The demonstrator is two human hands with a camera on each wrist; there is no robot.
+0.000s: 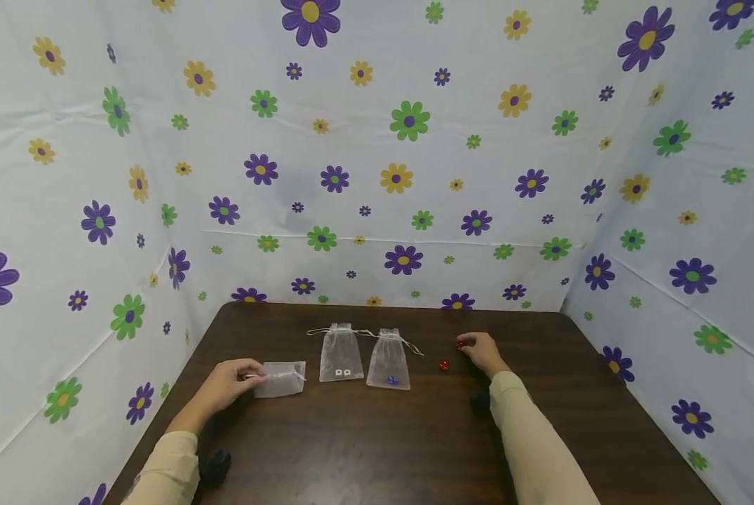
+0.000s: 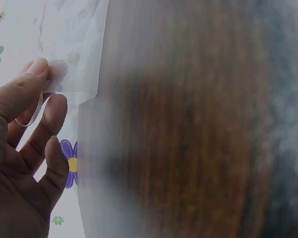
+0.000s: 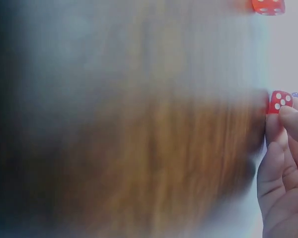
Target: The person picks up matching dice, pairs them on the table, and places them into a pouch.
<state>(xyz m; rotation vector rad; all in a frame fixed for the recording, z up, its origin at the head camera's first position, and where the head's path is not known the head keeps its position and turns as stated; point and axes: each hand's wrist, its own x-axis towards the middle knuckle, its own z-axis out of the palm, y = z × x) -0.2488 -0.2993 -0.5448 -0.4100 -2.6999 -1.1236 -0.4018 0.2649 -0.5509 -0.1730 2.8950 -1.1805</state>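
My left hand [image 1: 228, 383] pinches the edge of a sheer white drawstring bag [image 1: 282, 379] between thumb and forefinger; the left wrist view shows the thin mesh [image 2: 72, 47] between the fingertips. At the right, my right hand [image 1: 482, 351] pinches a red die [image 3: 281, 102] with white dots, its five-dot face showing in the right wrist view. Another red die [image 1: 444, 365] lies on the table just left of that hand. Two more sheer bags lie between the hands: one [image 1: 340, 347] with white dice [image 1: 342, 372], one [image 1: 389, 354] with blue dice [image 1: 393, 380].
The dark wooden table [image 1: 364, 449] has rounded far corners. Flower-printed white cloth [image 1: 377, 147] hangs behind it and on both sides. White drawstrings [image 1: 408, 344] trail from the tops of the middle bags. A dark wrist device [image 1: 214, 466] sits under the left forearm.
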